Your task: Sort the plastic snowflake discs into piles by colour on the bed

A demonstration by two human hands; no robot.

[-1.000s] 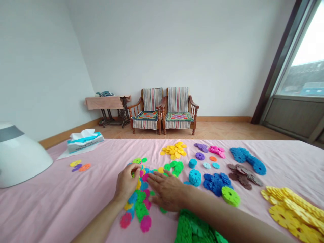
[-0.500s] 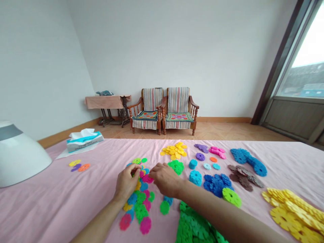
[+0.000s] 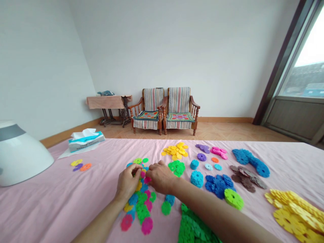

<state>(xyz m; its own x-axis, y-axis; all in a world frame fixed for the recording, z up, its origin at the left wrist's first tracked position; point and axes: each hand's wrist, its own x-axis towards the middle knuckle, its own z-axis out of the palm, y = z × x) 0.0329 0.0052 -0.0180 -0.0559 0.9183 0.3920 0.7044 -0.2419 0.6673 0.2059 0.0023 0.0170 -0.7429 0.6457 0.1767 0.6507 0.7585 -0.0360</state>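
Observation:
My left hand [image 3: 128, 182] and my right hand [image 3: 159, 176] meet over a mixed pile of coloured plastic snowflake discs [image 3: 140, 202] on the pink cloth [image 3: 76, 199]. Fingertips of both hands pinch at small discs near a pink disc [image 3: 147, 180] at the top of the pile. What exactly each hand grips is hidden by the fingers. A small green heap [image 3: 177, 167] lies just right of my right hand.
Sorted heaps lie around: yellow [image 3: 175, 151], purple [image 3: 202, 147], pink [image 3: 218, 151], blue [image 3: 218, 183], brown [image 3: 246, 175], a large green heap [image 3: 194, 227], large yellow discs [image 3: 296, 211]. A tissue box [image 3: 86, 140] and a white dome [image 3: 20, 155] sit left. Two chairs [image 3: 164, 109] stand behind.
My right hand lifted off the pile, curled its flat fingers and moved left toward my left hand. A blue and a green disc it covered now show.

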